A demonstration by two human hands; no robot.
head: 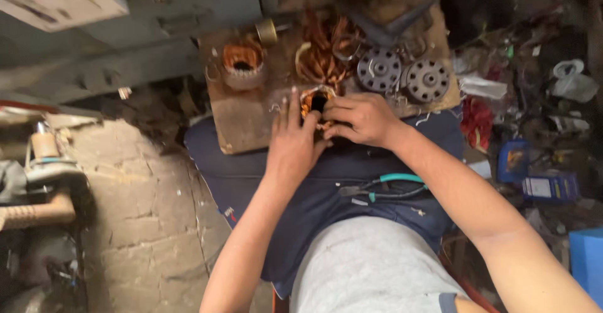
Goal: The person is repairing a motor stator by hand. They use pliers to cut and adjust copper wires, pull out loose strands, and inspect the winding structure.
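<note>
Copper windings are what you've got between your hands here: the small stator (316, 104) sits at the near edge of the wooden board (245, 124) on your lap, and both hands are on it. Your left hand (292, 143) lies flat against its side with the fingers spread open, more bracing than gripping, while your right hand (358, 119) has its grip curled shut on the stator's rim and coil ends. I'd keep that left palm firm so the core doesn't roll, and work the wire with your right fingertips in short pushes, not yanks, since the enamel probably scrapes easily. The teal-handled pliers (386, 187) on your lap are close enough to grab. The second wound stator (242, 61) and two round end plates (403, 74) sit further back, out of your way.
</note>
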